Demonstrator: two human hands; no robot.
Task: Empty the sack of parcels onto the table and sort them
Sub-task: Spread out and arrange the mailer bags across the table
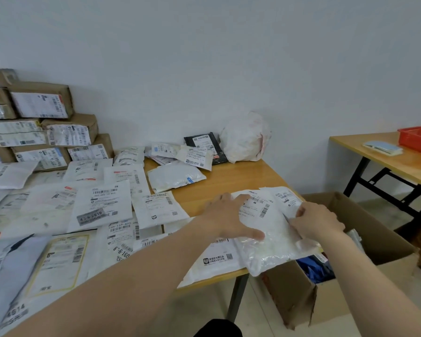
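White poly parcel (272, 242) at tabletop (241, 177) near-right corner: L hand (229, 221) flat on it, fingers spread; R hand (317, 221) pinches its edge.

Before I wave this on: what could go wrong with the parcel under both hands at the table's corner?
1. The clear plastic parcel overhangs the edge of the table, above the open cardboard box. If the right hand, which pinches its side, lets go, it may slide in.
2. It lies on a white mailer that also juts past the edge. The left hand, pressing flat, could push both off.
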